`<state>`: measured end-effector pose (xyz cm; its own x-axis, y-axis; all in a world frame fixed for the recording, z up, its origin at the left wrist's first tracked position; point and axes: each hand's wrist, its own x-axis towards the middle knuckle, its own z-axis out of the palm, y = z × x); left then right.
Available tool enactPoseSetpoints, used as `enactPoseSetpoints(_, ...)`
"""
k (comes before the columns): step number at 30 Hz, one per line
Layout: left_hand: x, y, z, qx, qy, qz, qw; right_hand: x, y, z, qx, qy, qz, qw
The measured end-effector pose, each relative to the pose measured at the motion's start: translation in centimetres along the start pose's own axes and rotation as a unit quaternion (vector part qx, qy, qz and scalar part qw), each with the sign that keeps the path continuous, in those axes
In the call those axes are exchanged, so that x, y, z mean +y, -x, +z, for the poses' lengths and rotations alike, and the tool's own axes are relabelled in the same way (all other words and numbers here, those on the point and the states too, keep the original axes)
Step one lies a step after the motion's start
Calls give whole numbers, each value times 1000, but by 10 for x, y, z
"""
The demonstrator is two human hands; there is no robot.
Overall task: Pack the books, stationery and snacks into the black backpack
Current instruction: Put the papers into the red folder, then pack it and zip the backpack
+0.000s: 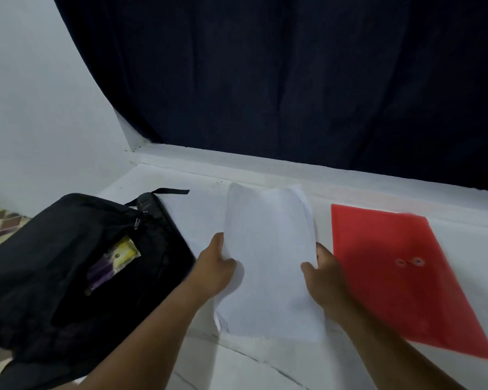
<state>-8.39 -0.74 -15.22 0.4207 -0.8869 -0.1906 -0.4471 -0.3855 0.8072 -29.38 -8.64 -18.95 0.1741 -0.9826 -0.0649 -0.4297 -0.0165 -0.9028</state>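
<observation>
A stack of white paper sheets (268, 263) is held above the white surface, bowed slightly along its length. My left hand (214, 270) grips its left edge and my right hand (320, 273) grips its right edge, thumbs on top. The black backpack (68, 277) lies at the left with its zip open; a yellow and purple packet (110, 266) shows inside the opening. To the right of the sheets a red plastic document folder (400, 277) with a two-button string clasp lies flat.
The white surface (197, 209) ends at a raised white ledge (265, 161) along the back, with a dark blue curtain (293, 80) hanging behind it. A white wall (34, 108) stands at the left. Patterned fabric (0, 223) shows at the far left edge.
</observation>
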Motion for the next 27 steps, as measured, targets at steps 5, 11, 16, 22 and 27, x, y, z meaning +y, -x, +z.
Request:
enactPoseSetpoints(5,-10,-45,-45,-52,-38,8,998,-29,-28,27,-32,12,24,999)
enactPoseSetpoints(11,-34,-132,-104,-57,-160,81,982,-47,-52,54,67,-15,92,993)
enactPoseSetpoints(16,-65,-187,-117,-149,-356,100,917,-38,-40,67,145,-34,154,977)
enactPoseSetpoints(22,-60,-194,-76,-191,-484,151,840,-23,-10,58,277,-130,208,929)
enactPoseSetpoints(27,-45,-193,-39,-296,-288,214,886,-36,13,42,321,-185,230,900)
